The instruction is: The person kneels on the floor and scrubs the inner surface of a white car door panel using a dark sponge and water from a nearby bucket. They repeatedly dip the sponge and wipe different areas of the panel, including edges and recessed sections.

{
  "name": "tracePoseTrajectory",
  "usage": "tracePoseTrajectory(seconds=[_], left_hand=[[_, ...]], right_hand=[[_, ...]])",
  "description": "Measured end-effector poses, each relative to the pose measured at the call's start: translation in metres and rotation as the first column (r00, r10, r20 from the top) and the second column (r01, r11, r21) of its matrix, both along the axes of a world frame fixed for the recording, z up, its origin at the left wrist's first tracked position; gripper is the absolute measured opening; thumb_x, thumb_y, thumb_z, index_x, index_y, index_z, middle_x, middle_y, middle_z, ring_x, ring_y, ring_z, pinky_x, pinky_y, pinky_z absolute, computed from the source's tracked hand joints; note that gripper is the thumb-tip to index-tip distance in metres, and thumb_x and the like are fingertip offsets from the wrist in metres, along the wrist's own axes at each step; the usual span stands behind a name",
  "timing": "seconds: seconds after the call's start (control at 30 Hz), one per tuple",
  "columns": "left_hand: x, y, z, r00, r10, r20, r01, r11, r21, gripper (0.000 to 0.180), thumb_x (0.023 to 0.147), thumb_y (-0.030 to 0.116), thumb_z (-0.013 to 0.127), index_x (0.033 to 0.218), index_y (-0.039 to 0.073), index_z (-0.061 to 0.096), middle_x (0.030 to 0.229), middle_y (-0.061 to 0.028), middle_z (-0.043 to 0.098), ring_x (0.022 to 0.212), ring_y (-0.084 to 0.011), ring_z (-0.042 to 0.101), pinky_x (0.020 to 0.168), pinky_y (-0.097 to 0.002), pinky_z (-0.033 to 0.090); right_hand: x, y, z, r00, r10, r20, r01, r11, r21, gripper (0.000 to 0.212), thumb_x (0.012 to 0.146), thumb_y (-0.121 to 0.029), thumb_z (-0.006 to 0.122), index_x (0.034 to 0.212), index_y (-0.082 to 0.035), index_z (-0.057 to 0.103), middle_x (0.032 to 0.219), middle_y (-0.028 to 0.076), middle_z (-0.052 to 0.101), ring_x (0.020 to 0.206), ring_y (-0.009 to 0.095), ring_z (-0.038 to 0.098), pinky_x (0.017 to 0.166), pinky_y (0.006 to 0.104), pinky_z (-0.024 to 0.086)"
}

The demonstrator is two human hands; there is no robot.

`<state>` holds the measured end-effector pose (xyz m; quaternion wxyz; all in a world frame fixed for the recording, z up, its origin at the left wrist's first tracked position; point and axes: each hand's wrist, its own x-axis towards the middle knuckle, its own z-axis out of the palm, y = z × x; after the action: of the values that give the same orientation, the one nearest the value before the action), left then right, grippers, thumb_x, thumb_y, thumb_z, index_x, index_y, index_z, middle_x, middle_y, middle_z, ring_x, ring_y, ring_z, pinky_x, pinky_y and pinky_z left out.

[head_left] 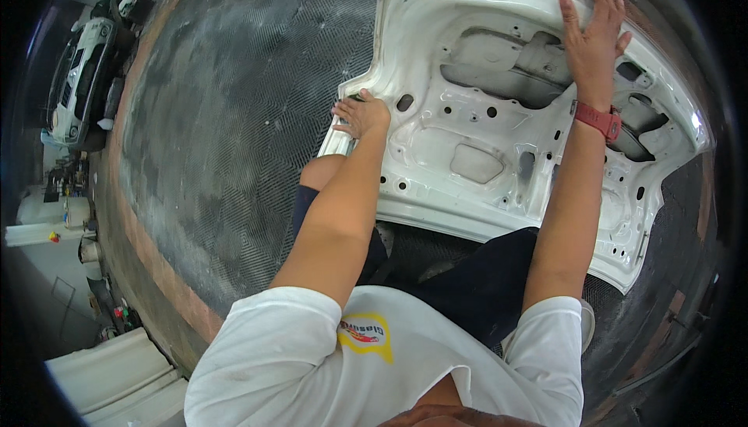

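Note:
In front of me lies a white car trunk lid (436, 135), its inner side up, with holes, cut-outs and pressed ribs. My left hand (362, 118) rests on its left corner, the fingers apart and stretched over the edge. A small dark spot shows beside that thumb. At the far edge, towards the right, my right hand (596, 33) lies on the lid with its fingers spread wide. A red watch (598, 121) is strapped round that wrist. The lid's underside is hidden.
Dark ribbed matting (241, 92) covers the floor, with a reddish-brown strip (128, 217) along the left. A white car front (82, 84) stands far left. White panels (117, 376) lie at lower left. My bent legs in dark shorts (475, 279) are close to the lid's near edge.

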<state>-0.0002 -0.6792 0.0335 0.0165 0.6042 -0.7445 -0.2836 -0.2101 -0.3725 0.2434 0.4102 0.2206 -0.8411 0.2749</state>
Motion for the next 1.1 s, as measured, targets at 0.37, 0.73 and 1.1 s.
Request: tracePoseTrajectory(seconds=[0.37, 0.73, 1.1], left_hand=[[-0.076, 0.068, 0.15, 0.539, -0.253, -0.803, 0.272, 0.955, -0.119, 0.075, 0.118, 0.043, 0.03, 0.169, -0.011, 0.017, 0.177, -0.0306, 0.019, 0.164, -0.0459, 0.02, 0.135, -0.0478, 0.02], [-0.056, 0.062, 0.141, 0.576, -0.649, -0.497, 0.404, 0.754, -0.517, 0.074, 0.117, 0.042, 0.037, 0.172, -0.004, 0.017, 0.18, -0.0283, 0.015, 0.168, -0.0416, 0.013, 0.134, -0.0622, 0.005], [-0.052, 0.148, 0.196, 0.025, -0.851, -0.524, 0.663, 0.406, -0.629, 0.071, 0.116, 0.041, 0.044, 0.172, 0.0, 0.025, 0.178, -0.0238, 0.027, 0.165, -0.0434, 0.023, 0.133, -0.0623, 0.014]], right_hand=[[0.005, -0.004, 0.0, 1.0, -0.009, 0.023, 0.009, 1.0, -0.004, 0.072, 0.104, -0.067, 0.061, 0.152, -0.014, 0.054, 0.163, 0.016, 0.048, 0.165, 0.041, 0.022, 0.125, 0.0775, 0.007], [0.009, -0.008, 0.006, 0.998, 0.009, 0.062, -0.008, 1.0, -0.009, 0.071, 0.105, -0.066, 0.061, 0.153, -0.014, 0.054, 0.163, 0.014, 0.047, 0.165, 0.041, 0.022, 0.126, 0.0763, 0.007], [0.059, 0.0, 0.015, 0.999, 0.011, -0.042, -0.016, 0.995, -0.099, 0.057, 0.118, -0.034, 0.042, 0.162, 0.001, 0.045, 0.164, 0.028, 0.05, 0.157, 0.039, 0.043, 0.132, 0.05, 0.029]])
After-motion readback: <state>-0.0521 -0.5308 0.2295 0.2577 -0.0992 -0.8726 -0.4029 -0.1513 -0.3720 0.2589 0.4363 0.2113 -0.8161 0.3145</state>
